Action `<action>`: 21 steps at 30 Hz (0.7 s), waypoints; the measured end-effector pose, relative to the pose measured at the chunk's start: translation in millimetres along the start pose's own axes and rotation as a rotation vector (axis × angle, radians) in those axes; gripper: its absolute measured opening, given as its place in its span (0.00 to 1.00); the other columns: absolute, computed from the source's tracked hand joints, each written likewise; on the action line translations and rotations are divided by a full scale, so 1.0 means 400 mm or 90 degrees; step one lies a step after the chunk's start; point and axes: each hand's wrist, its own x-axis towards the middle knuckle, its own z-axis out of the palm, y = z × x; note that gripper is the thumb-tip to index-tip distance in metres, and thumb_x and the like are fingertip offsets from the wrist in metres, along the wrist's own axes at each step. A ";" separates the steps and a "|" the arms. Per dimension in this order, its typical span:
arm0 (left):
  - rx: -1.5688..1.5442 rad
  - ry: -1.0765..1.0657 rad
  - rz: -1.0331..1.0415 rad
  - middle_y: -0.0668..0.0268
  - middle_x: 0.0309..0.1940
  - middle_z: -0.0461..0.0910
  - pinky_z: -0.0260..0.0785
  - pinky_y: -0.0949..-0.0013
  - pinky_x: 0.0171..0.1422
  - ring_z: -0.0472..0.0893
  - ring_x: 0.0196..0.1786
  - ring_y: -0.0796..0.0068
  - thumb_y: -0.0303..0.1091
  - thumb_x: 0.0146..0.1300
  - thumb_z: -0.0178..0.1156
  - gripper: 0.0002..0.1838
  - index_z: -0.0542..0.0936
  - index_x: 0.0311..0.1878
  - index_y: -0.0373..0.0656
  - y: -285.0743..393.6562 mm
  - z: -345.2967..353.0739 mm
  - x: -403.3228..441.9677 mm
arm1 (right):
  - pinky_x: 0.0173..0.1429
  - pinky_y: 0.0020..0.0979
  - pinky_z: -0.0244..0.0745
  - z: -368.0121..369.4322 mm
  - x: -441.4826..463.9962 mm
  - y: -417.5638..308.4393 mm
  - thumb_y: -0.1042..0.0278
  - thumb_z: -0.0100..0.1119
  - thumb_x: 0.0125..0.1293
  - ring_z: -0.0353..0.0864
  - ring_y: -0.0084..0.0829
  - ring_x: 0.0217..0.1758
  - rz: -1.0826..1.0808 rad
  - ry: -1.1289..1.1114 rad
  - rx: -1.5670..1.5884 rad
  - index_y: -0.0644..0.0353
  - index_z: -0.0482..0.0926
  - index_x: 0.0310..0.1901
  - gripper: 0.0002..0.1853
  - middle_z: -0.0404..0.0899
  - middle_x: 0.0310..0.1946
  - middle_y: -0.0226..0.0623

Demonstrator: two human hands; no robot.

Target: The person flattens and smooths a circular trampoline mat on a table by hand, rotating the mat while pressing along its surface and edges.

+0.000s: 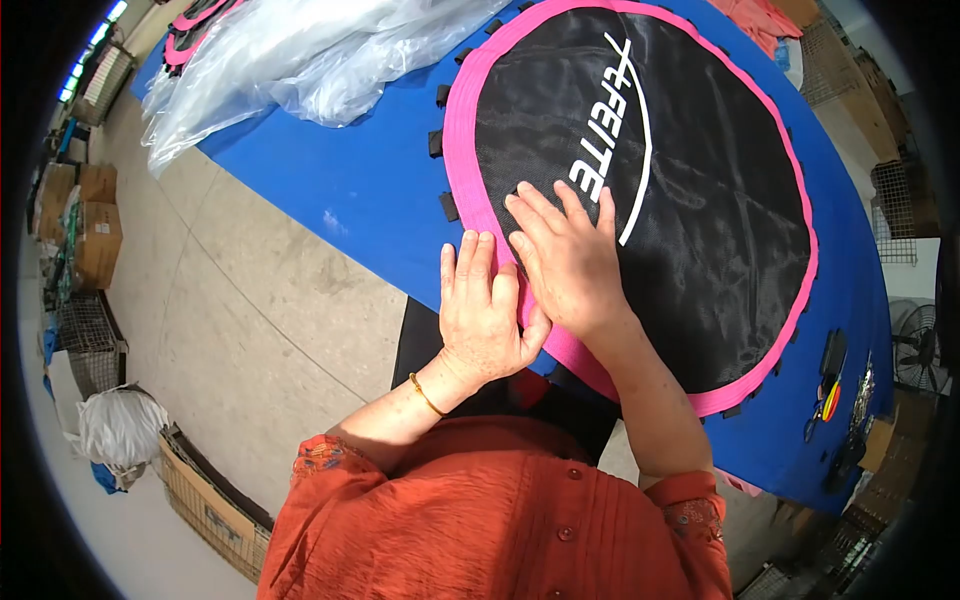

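A round black mesh mat (pixel 710 270) with a wide pink border (pixel 465 150) lies flat on the blue table. White lettering that reads "FEITE" and a curved white line mark its surface. Short black tabs (pixel 435 144) stick out around its edge. My left hand (pixel 482 315) rests on the pink border at the near left edge, fingers stretched out, nothing held. Just right of it, touching or nearly so, my right hand (pixel 568 262) lies with fingers spread on the black mesh below the letters. Both palms face down, so what lies under them is hidden.
Clear plastic sheeting (pixel 290 70) covers the table's far left, beside another pink-and-black piece (pixel 190 35). A tool with red and yellow handles (pixel 828 402) lies at right on the blue tabletop (pixel 300 200). Cardboard boxes (pixel 98 235) stand left; a fan (pixel 918 338) stands right.
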 end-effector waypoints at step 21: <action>-0.005 -0.025 0.002 0.30 0.68 0.73 0.57 0.26 0.83 0.71 0.76 0.26 0.45 0.61 0.69 0.30 0.80 0.58 0.28 0.004 -0.008 0.004 | 0.86 0.70 0.48 0.039 0.051 -0.008 0.55 0.55 0.83 0.72 0.46 0.81 0.004 -0.004 -0.034 0.50 0.82 0.71 0.21 0.80 0.75 0.30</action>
